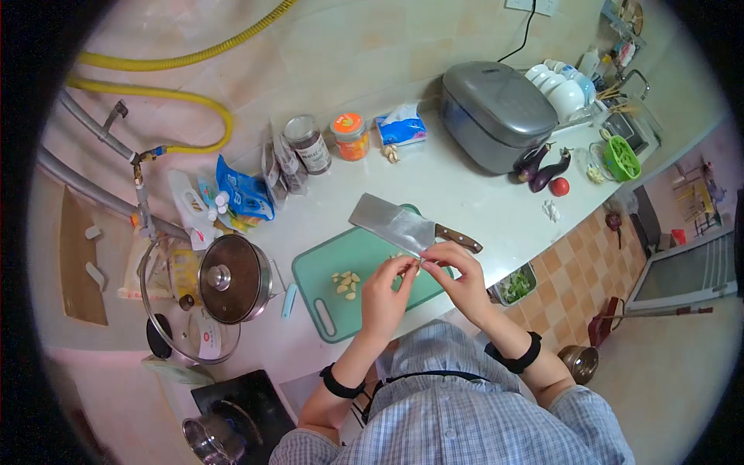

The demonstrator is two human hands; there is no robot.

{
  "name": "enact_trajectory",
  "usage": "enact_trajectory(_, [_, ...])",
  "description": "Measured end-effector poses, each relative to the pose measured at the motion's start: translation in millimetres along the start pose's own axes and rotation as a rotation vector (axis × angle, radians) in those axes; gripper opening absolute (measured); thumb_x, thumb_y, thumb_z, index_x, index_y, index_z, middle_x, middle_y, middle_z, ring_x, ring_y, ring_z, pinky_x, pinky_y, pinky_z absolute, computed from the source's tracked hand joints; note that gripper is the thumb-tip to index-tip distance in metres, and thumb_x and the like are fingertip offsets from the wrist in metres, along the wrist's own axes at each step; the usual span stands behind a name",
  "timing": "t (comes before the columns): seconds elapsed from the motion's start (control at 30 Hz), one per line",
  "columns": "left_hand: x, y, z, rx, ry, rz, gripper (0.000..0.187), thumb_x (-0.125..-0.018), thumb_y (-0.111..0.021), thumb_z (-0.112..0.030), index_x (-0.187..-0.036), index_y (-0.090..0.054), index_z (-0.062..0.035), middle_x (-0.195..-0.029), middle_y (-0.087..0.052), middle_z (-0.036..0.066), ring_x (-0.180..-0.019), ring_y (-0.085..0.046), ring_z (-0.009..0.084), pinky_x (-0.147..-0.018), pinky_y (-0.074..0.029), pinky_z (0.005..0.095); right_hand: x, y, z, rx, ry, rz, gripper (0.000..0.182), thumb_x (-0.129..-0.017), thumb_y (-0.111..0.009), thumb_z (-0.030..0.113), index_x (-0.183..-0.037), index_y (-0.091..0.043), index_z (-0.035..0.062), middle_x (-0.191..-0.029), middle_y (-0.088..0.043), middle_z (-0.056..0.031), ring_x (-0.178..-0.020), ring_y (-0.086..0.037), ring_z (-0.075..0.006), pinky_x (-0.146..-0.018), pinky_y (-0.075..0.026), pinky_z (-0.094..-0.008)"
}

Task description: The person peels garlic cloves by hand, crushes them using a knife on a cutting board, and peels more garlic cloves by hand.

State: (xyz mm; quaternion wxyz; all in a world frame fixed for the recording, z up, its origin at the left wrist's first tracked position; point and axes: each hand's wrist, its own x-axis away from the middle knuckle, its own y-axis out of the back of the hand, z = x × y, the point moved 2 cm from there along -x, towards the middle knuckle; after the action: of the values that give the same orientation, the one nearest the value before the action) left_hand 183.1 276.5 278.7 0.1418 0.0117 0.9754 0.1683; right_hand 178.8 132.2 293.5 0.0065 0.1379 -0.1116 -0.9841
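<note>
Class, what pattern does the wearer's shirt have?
The shirt has a blue-and-white check, showing best in the head view.

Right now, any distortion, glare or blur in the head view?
Head view: heavy fisheye bend, black corners; highlight on pot lid, sheen on cleaver; pinkish cast lower left; small piece between left hand and right hand unreadable.

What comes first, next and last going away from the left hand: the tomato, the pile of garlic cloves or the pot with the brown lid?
From the left hand:
1. Garlic cloves, just left of it, on the green board.
2. Pot, farther left, beside the board.
3. Tomato, far off to the right, by the eggplants.
</note>
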Motion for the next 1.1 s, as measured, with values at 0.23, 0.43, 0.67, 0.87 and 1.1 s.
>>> enact_trajectory(0.23, [5.7,10.2,13.8,0.129,0.089,0.227,0.015,-0.081,-0.062,-0.009,-0.093,-0.062,0.0004,-0.087,-0.064,0.011,-0.075,-0.063,0.0197,-0.066,-0.049,0.0282,8.6,2.6,-25.3,-0.080,-0.134,0.096,0.010,-0.078,-0.065,0.004,-0.086,-0.063,-0.0008,-0.087,-0.061,-0.0070,-0.080,-0.059,-0.0139,-0.072,-0.049,-0.0252])
enact_trajectory(0.43, [16.1,11.8,30.0,0.334,0.272,0.396,0.016,-0.082,-0.061,-0.008,-0.094,-0.061,0.0020,-0.088,-0.064,0.011,-0.077,-0.063,0.0164,-0.067,-0.049,0.0272,26.4,-0.2,-40.2,-0.250,-0.359,0.220,0.010,-0.080,-0.065,0.007,-0.086,-0.060,0.0008,-0.086,-0.060,-0.0025,-0.079,-0.057,-0.0098,-0.075,-0.047,-0.0245])
enact_trajectory(0.67, [13.7,20.1,18.8,0.214,0.270,0.414,0.016,-0.083,-0.061,-0.009,-0.095,-0.061,0.0018,-0.085,-0.064,0.010,-0.076,-0.063,0.0154,-0.068,-0.048,0.0261,22.0,-1.6,-30.3,-0.278,-0.340,0.292,0.008,-0.084,-0.059,0.005,-0.088,-0.053,0.0017,-0.089,-0.054,-0.0032,-0.087,-0.054,-0.0111,-0.081,-0.045,-0.0263])
enact_trajectory(0.87, [11.2,14.5,2.7,0.059,0.214,0.337,0.016,-0.083,-0.061,-0.008,-0.095,-0.061,0.0021,-0.084,-0.064,0.009,-0.076,-0.063,0.0145,-0.068,-0.049,0.0252,10.5,-0.5,-33.3,-0.346,-0.301,0.327,0.006,-0.084,-0.058,0.004,-0.087,-0.053,0.0012,-0.089,-0.054,-0.0045,-0.085,-0.054,-0.0135,-0.078,-0.045,-0.0277])
enact_trajectory(1.1, [1.5,-3.9,1.9,0.586,0.508,0.175,0.018,-0.084,-0.060,-0.006,-0.095,-0.060,0.0073,-0.083,-0.064,0.011,-0.073,-0.062,0.0150,-0.069,-0.050,0.0247,-1.9,18.3,-19.2,0.067,0.182,0.168,0.012,-0.078,-0.061,0.002,-0.088,-0.053,0.0030,-0.086,-0.055,-0.0122,-0.081,-0.056,-0.0272,-0.070,-0.046,-0.0315])
